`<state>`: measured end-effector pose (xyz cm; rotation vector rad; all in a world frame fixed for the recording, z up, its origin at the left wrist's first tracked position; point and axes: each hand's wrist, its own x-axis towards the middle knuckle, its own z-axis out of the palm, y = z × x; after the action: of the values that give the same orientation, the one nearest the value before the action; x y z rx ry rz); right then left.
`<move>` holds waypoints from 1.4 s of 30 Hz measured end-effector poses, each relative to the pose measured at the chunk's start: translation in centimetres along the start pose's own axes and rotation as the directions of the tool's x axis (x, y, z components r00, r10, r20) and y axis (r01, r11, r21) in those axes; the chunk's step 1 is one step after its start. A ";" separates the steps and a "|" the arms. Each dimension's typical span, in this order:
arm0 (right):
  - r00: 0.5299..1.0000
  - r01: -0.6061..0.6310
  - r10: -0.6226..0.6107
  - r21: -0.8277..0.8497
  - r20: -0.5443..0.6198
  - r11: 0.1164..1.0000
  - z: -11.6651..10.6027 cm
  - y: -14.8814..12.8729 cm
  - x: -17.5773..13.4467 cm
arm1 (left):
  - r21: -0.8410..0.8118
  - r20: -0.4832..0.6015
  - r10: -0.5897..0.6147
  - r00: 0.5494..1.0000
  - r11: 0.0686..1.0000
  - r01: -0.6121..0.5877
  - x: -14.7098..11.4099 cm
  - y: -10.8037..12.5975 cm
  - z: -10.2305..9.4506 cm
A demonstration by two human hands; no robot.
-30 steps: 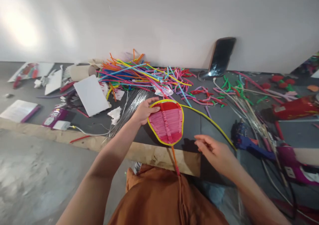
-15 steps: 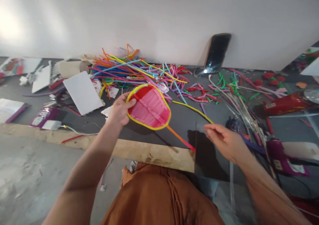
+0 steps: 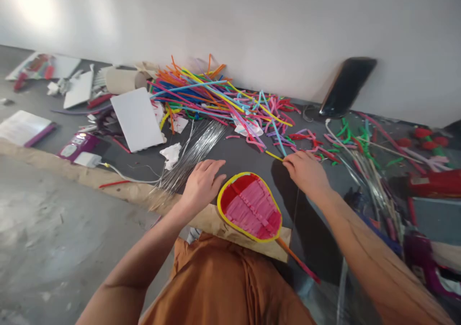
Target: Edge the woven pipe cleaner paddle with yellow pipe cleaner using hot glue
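Note:
The pink and red leaf-shaped piece, edged with a yellow pipe cleaner, lies at the table's front edge. Its orange and red stem sticks out past the edge toward the lower right. My left hand is empty beside its upper left, fingers apart, over the brown paper and near a bundle of thin silvery wires. Farther right, my right hand has its fingertips closed on a yellow pipe cleaner; the rest of that strand is hidden under the hand.
Behind lies a heap of coloured pipe cleaners, with cut pieces to its right. A phone leans on the wall. On the left are a white card and a purple device with a cable. Bare wires lie right.
My left hand has let go of the leaf-shaped piece, which now lies lower at the table edge. My right hand has reached forward onto the yellow pipe cleaner. The view has shifted.

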<state>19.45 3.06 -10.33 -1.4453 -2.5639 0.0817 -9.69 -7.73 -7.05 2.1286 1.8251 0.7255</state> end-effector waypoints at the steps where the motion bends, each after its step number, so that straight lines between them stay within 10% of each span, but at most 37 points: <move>1: 1.000 0.003 -0.003 -0.013 0.005 1.000 0.1 0.0 0.1 | 0.012 -0.005 0.013 1.000 1.000 -0.013 0.0 -0.1 0.0; 10: 0.997 -0.077 0.077 0.029 -0.004 0.997 -1.7 -1.2 -0.8 | -0.071 -0.064 0.030 0.998 0.997 -0.035 1.2 -0.4 -0.3; 14: 0.995 0.097 -0.095 0.231 -0.019 0.968 -2.5 -3.5 -1.3 | -0.082 -0.052 0.112 0.992 0.990 -0.116 3.1 0.1 -0.6; 21: 0.968 0.238 -0.237 0.003 0.078 0.971 -1.7 -5.8 -0.4 | -0.189 0.060 0.169 0.984 0.970 -0.155 3.7 -0.3 2.2; 42: 0.962 0.252 -0.268 0.221 0.043 0.942 0.0 -5.9 0.1 | -0.212 0.237 0.192 0.952 0.967 -0.142 3.4 -0.8 2.6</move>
<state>14.47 0.06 -9.52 -1.0363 -2.6812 0.3653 -8.67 -3.95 -8.92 2.1516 1.3967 0.6022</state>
